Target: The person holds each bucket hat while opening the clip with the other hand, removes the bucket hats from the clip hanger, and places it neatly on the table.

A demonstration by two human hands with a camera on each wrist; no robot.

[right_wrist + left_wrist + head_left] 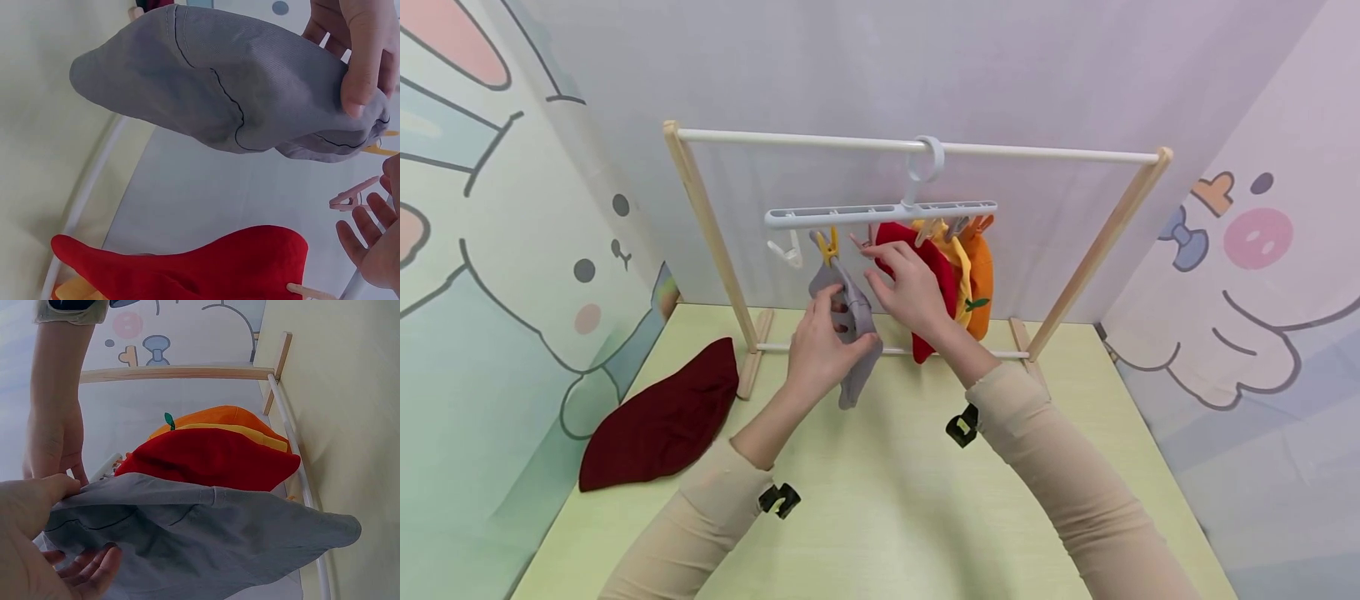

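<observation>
A grey bucket hat (854, 383) hangs folded from a yellow clothespin (829, 247) on the left half of the white hanger (842, 217). My left hand (822, 343) grips the hat, with the thumb (356, 94) on its outer side and the fingers spread along the other face. Just to the right, my right hand (913, 292) is raised under the hanger bar, its fingertips by a pink clothespin (351, 197). In the right wrist view this hand's fingers (365, 228) are loosely spread, and no cloth shows in that clothespin.
Red (940, 267), yellow (964, 275) and orange (981, 271) hats hang clipped at the hanger's right. A white clothespin (787, 250) hangs at its left end. The wooden rack (703, 221) carries the hanger. A dark red hat (662, 421) lies on the table at left.
</observation>
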